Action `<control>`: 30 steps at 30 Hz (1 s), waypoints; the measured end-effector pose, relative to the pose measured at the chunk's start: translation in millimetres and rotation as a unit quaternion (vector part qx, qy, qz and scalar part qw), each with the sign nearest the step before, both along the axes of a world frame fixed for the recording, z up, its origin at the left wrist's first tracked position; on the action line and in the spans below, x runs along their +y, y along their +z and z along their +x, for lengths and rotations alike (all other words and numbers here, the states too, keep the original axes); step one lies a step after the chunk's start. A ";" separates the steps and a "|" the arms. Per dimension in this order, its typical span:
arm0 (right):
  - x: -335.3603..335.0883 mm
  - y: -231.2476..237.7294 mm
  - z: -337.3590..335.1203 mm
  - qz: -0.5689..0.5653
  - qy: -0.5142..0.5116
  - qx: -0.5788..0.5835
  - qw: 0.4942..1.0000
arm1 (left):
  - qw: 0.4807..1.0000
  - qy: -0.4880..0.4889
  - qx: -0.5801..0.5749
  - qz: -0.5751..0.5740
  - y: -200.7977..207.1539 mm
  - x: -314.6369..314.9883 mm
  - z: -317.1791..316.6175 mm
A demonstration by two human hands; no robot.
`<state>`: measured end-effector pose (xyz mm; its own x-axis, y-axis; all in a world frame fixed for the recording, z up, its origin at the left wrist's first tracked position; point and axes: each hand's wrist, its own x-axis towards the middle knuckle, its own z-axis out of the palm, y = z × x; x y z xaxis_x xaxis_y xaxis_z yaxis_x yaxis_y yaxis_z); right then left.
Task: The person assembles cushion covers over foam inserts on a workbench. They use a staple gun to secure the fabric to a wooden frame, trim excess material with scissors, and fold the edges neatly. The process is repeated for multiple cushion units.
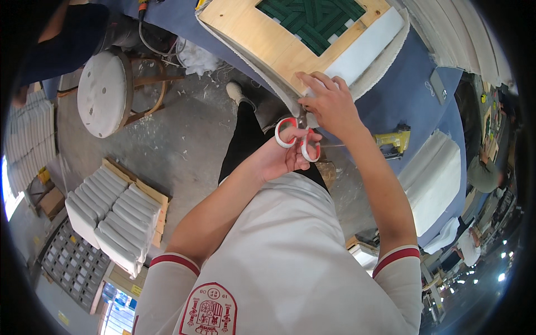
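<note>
My left hand [274, 158] is closed through the loops of scissors [301, 120] with red and white handles. The blades point away from me, at the near corner of a wooden seat panel [268, 43]. That panel has an opening crossed by dark green webbing [312, 19]. Pale fabric [245, 62] hangs out around its edges, and white padding [371, 47] shows along the right side. At the corner my right hand [333, 109] has its fingers bent over the fabric and the panel's edge, holding the fabric beside the blades. Most of the blades are hidden there.
The panel lies on a blue-covered table [385, 106]. A yellow nail gun [393, 140], a phone [438, 86] and folded white cloth [430, 181] are to the right. At left stand a round padded stool [103, 94] and stacked white cushions [114, 212]. Other people work nearby.
</note>
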<state>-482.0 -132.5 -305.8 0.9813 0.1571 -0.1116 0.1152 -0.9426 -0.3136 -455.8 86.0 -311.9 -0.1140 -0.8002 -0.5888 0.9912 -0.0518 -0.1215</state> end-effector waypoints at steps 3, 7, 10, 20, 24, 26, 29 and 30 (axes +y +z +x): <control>1.0 -3.1 0.7 -0.008 -0.001 -0.005 1.000 | 0.999 -0.018 -0.027 0.009 -4.9 0.4 -2.3; 5.4 -17.2 -9.5 0.001 -0.028 -0.049 0.998 | 0.998 -0.028 -0.052 0.026 -6.2 0.5 -5.7; 11.5 -26.7 -12.5 0.029 -0.070 -0.075 0.994 | 0.998 -0.044 -0.040 0.029 0.4 2.4 -0.9; 15.8 -20.3 -5.4 0.060 -0.120 -0.030 0.991 | 1.000 -0.019 0.006 0.009 5.8 4.0 10.9; 15.3 -21.1 1.1 0.144 -0.195 -0.044 0.969 | 0.998 -0.047 -0.028 0.031 4.6 3.8 8.1; 1.2 -23.8 6.6 0.258 -0.271 -0.036 0.927 | 0.997 -0.052 -0.035 0.043 9.5 4.0 8.0; -21.5 -33.8 1.1 0.398 -0.400 -0.030 0.825 | 0.994 -0.078 -0.063 0.044 15.7 17.9 8.9; -26.0 -31.8 -3.0 0.400 -0.413 0.007 0.818 | 0.990 -0.097 -0.091 0.044 20.8 29.0 11.9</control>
<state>-485.0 -158.5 -337.5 0.7884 -0.5310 -0.3107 -0.4671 -0.1879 -0.8640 -443.8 115.0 -291.1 -0.1460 -0.7184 -0.6802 0.9694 -0.2409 0.0464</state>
